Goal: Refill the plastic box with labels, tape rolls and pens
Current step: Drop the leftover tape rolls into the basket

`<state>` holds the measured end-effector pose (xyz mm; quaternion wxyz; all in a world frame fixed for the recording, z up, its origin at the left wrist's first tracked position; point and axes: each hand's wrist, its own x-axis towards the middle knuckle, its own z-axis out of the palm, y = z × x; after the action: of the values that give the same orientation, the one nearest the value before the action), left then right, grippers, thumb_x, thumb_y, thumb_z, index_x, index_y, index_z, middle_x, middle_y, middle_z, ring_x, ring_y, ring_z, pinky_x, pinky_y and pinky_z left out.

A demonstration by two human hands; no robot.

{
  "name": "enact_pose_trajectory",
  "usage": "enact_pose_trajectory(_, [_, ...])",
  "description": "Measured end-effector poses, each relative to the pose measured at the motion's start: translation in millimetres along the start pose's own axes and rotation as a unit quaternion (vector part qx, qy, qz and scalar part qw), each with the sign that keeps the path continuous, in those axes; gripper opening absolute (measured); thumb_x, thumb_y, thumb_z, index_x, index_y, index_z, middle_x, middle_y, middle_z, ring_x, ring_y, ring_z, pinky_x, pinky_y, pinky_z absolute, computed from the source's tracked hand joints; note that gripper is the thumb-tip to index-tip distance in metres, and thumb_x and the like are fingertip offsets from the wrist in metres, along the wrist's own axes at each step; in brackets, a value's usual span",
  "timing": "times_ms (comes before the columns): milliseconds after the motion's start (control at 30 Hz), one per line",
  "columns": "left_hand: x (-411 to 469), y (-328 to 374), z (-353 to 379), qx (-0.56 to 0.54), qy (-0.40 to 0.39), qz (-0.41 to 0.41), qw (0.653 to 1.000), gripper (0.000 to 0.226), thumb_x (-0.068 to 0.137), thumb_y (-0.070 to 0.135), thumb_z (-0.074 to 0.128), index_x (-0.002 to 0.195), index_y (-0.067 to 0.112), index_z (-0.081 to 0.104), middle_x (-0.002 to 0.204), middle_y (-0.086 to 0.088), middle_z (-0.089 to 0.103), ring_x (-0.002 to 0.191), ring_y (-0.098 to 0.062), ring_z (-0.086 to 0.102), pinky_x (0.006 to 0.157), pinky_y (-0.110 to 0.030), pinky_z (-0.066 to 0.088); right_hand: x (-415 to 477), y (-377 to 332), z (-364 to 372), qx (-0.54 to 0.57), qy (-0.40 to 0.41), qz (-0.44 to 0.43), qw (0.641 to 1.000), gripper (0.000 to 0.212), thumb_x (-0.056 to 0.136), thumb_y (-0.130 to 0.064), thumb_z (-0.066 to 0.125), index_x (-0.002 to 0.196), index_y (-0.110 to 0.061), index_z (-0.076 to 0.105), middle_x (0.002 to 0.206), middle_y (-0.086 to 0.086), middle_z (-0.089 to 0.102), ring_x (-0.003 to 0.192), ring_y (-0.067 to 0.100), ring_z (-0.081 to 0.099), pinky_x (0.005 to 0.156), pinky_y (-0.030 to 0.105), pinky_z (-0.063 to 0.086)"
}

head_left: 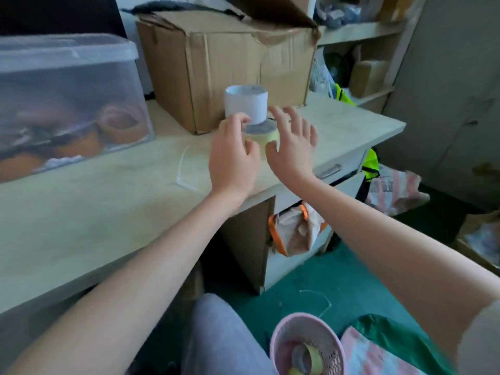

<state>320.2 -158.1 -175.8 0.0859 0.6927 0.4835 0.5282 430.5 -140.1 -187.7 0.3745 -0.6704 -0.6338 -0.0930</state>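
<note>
Now, stack: label roll (246,104) on tape (266,136), centre frame, likely one lift.
Left hand (232,158): fingers curl round tape.
Right hand (292,147): fingers wide, beside tape, ready to steady.

Mid-frame, your left hand (232,155) grips the yellow tape roll (266,135) under the white label roll (246,104); your right hand (292,147) is spread beside it.
</note>
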Motion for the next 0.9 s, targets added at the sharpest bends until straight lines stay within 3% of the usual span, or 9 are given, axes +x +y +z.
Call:
enact_pose_trajectory(133, [41.5, -17.5, 6.6, 0.184, -0.143, -0.004, 0.972, 0.05, 0.09, 0.009, 0.048, 0.139, 0.017, 0.042, 0.15, -0.005, 0.032, 0.129, -0.03, 0.04, 0.108, -0.035, 0.034, 29.8, -2.4, 21.2, -0.1, -0.197, -0.053, 0.974, 0.047, 0.092, -0.024, 0.048, 0.138, -0.022, 0.042, 0.146, 0.001, 0.04, 0.143, 0.02, 0.023, 0.113, 0.042, 0.02])
enact_pose_trajectory(300, [86.9, -28.4, 31.2, 0.276, -0.241, 0.002, 0.931, 0.064, 0.099, 0.014, 0.038, 0.153, 0.025, 0.007, 0.163, -0.003, -0.003, 0.148, -0.03, 0.01, 0.115, -0.043, 0.024, 30.1, 4.5, 34.4, -0.049, -0.181, -0.049, 0.981, 0.039, 0.09, -0.002, 0.045, 0.128, -0.011, 0.047, 0.128, 0.008, 0.052, 0.133, 0.027, 0.033, 0.101, 0.035, 0.035])
enact_pose_trajectory(400, [108.9, -23.5, 42.1, 0.277, -0.22, 0.004, 0.935, 0.053, 0.099, 0.017, 0.044, 0.148, 0.019, 0.026, 0.156, -0.007, 0.021, 0.141, -0.03, 0.026, 0.106, -0.042, 0.034, 29.0, 6.7, 30.8, -0.053, -0.158, -0.042, 0.985, 0.035, 0.087, 0.003, 0.047, 0.12, -0.009, 0.051, 0.123, 0.008, 0.055, 0.129, 0.026, 0.036, 0.097, 0.033, 0.036])
enact_pose_trajectory(467, [116.6, -21.3, 44.6, 0.247, -0.195, -0.013, 0.949, 0.031, 0.097, 0.014, 0.046, 0.128, 0.012, 0.047, 0.141, -0.01, 0.039, 0.131, -0.031, 0.039, 0.091, -0.04, 0.039, 26.1, 9.7, 28.9, -0.09, -0.15, -0.058, 0.983, 0.034, 0.088, 0.001, 0.048, 0.119, -0.01, 0.051, 0.124, 0.006, 0.055, 0.128, 0.025, 0.037, 0.096, 0.031, 0.034])
enact_pose_trajectory(567, [112.4, -14.7, 41.4, 0.204, -0.16, 0.024, 0.965, 0.007, 0.096, 0.013, 0.048, 0.102, 0.015, 0.052, 0.125, -0.011, 0.049, 0.116, -0.03, 0.051, 0.076, -0.032, 0.036, 16.6, 12.2, 18.9, -0.196, -0.131, -0.138, 0.962, 0.037, 0.082, -0.006, 0.058, 0.118, -0.011, 0.054, 0.117, 0.005, 0.062, 0.116, 0.024, 0.05, 0.092, 0.03, 0.031])
enact_pose_trajectory(633, [101.6, -2.1, 35.5, 0.196, -0.117, 0.097, 0.969, 0.016, 0.097, 0.014, 0.049, 0.109, 0.007, 0.057, 0.12, -0.011, 0.05, 0.108, -0.03, 0.052, 0.076, -0.035, 0.038, 6.3, 20.3, 10.8, -0.276, -0.071, -0.194, 0.939, 0.042, 0.056, -0.01, 0.076, 0.096, -0.009, 0.064, 0.083, 0.004, 0.069, 0.08, 0.022, 0.064, 0.075, 0.029, 0.029])
enact_pose_trajectory(700, [89.9, 12.4, 30.9, 0.162, -0.069, 0.169, 0.97, 0.021, 0.095, 0.013, 0.051, 0.111, 0.002, 0.058, 0.118, -0.013, 0.052, 0.105, -0.031, 0.053, 0.074, -0.036, 0.04, -5.4, 36.2, -0.1, -0.315, -0.006, -0.196, 0.928, 0.042, 0.048, -0.011, 0.079, 0.084, -0.009, 0.057, 0.06, 0.0, 0.061, 0.055, 0.021, 0.059, 0.062, 0.029, 0.022])
enact_pose_trajectory(800, [61.9, 34.8, 31.1, 0.119, -0.034, 0.267, 0.956, 0.02, 0.089, 0.014, 0.054, 0.098, -0.001, 0.062, 0.105, -0.017, 0.059, 0.091, -0.034, 0.06, 0.062, -0.032, 0.043, -28.5, 64.4, -23.0, -0.336, 0.035, -0.167, 0.926, 0.023, 0.072, -0.014, 0.06, 0.085, -0.011, 0.04, 0.058, -0.001, 0.055, 0.049, 0.02, 0.055, 0.06, 0.029, 0.02])
enact_pose_trajectory(900, [20.0, 42.0, 43.1, 0.098, -0.066, 0.337, 0.934, 0.025, 0.082, 0.02, 0.048, 0.085, 0.001, 0.064, 0.092, -0.014, 0.064, 0.076, -0.031, 0.064, 0.051, -0.031, 0.05, -56.5, 91.4, -34.9, -0.35, 0.07, -0.153, 0.922, 0.018, 0.073, -0.013, 0.058, 0.082, -0.01, 0.043, 0.058, 0.0, 0.055, 0.049, 0.022, 0.055, 0.06, 0.029, 0.023])
